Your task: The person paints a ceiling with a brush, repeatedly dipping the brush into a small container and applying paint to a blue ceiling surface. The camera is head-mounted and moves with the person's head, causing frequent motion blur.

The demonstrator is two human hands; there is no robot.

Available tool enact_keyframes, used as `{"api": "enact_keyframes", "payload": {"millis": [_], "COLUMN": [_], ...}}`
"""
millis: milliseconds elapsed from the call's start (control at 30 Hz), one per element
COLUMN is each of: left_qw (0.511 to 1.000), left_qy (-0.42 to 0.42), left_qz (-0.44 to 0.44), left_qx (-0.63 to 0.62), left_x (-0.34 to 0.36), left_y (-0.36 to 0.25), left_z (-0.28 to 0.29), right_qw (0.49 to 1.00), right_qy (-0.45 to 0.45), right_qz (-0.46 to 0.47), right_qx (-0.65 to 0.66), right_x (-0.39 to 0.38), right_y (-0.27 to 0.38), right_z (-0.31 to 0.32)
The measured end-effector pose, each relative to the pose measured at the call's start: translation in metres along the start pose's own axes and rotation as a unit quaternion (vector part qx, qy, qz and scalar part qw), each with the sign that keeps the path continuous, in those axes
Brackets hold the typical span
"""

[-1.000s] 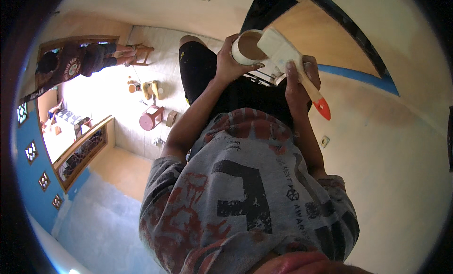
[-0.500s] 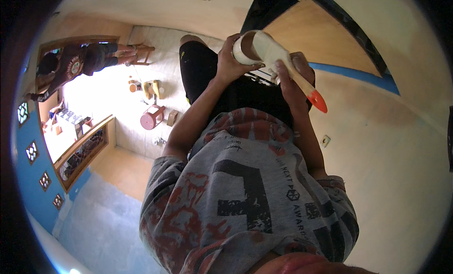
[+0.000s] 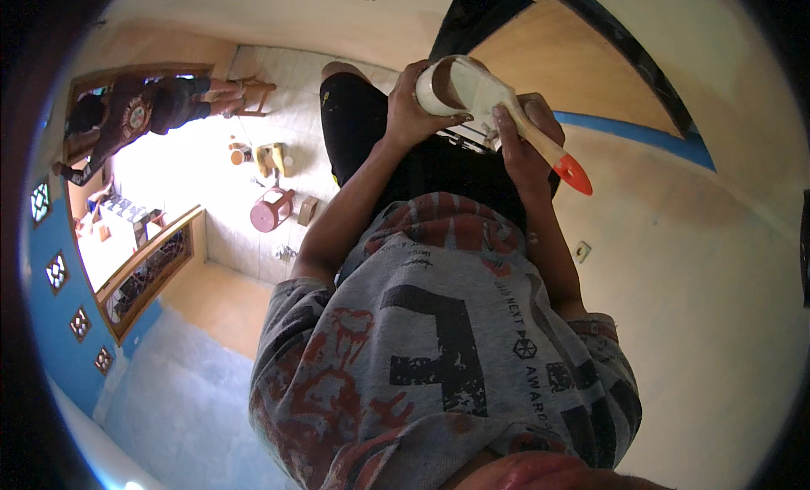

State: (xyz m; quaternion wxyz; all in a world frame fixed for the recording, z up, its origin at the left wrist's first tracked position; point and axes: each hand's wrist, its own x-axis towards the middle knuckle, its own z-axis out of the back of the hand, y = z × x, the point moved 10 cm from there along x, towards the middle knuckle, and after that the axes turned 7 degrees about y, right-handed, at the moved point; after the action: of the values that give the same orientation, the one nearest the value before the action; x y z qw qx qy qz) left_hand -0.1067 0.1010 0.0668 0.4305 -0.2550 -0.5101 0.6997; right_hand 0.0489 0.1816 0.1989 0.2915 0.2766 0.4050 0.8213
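My left hand [image 3: 407, 110] is closed round a white cup [image 3: 430, 89] of brownish paint, held out above my dark-clad legs [image 3: 354, 127]. My right hand [image 3: 527, 148] grips a wide paintbrush [image 3: 549, 153] with a pale handle and red tip, thumb on top. The brush's pale, paint-coated head lies over the cup's mouth, its far part reaching inside the rim. Some of my right fingers are hidden behind the handle.
A co-worker [image 3: 126, 110] stands by the bright doorway at the left, near a wooden stool [image 3: 257, 98]. A red stool [image 3: 268, 213] and containers [image 3: 240, 155] sit on the tiled floor. A dark-framed wooden panel [image 3: 574, 60] is at the upper right.
The brush and my right hand have shifted up and leftward, the brush head moving deeper over the cup. The co-worker's arm has moved slightly.
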Motion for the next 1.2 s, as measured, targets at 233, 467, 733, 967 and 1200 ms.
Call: {"api": "enact_keyframes", "payload": {"millis": [233, 467, 733, 967, 1200], "left_qw": [0.999, 0.999, 0.999, 0.998, 1.000], "left_qy": [-0.003, -0.012, -0.014, -0.012, -0.006], "left_qz": [0.000, 0.009, 0.003, 0.004, -0.005], "left_qx": [-0.034, -0.031, -0.041, -0.063, -0.023], "left_x": [0.002, -0.001, -0.016, -0.018, -0.009], "left_y": [0.007, 0.006, 0.006, 0.005, -0.007], "left_z": [0.005, 0.007, -0.007, -0.009, 0.001], "right_qw": [1.000, 0.999, 0.985, 0.991, 0.995], "right_qy": [-0.009, -0.041, -0.104, -0.081, -0.036], "right_qz": [0.026, 0.017, -0.066, -0.016, -0.047], "right_qx": [-0.003, 0.015, 0.121, 0.106, 0.081], "right_x": [0.000, -0.001, -0.028, -0.027, -0.015], "right_y": [0.001, -0.002, -0.019, -0.007, -0.003], "right_z": [-0.005, 0.000, 0.014, 0.016, 0.009]}}
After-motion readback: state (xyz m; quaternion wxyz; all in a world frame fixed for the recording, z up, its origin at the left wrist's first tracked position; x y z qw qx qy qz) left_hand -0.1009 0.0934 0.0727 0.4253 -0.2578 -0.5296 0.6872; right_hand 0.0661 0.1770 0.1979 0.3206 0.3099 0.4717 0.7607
